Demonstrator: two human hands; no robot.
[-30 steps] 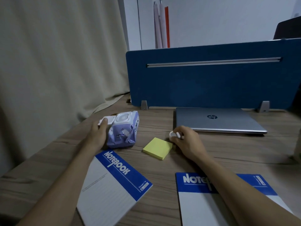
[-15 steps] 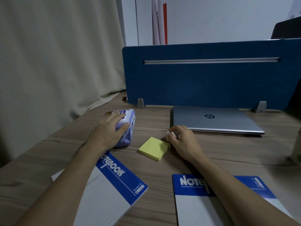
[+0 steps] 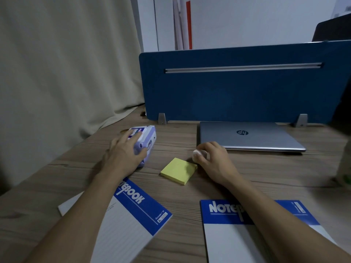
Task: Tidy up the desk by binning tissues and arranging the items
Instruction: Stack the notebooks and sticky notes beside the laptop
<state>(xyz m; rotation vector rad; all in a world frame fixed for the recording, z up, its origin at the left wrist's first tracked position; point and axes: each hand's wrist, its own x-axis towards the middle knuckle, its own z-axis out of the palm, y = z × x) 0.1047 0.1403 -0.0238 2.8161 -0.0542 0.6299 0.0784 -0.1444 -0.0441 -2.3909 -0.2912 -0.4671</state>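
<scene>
Early in the tidy: left hand [image 3: 123, 157] grips wipes pack [image 3: 145, 138] on desk [image 3: 247, 171], right hand [image 3: 210, 158] pinches small white wad [image 3: 197, 153], likely a tissue, beside sticky notes [image 3: 178, 170]; two notebooks [image 3: 133, 215] still askew, nothing visibly binned.

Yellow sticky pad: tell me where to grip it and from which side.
Pinch the yellow sticky pad across its two opposite side edges, coming straight down from above. It lies flat on the desk, turned diamond-wise, so only its thin edges offer purchase. Both hands are occupied.
</scene>
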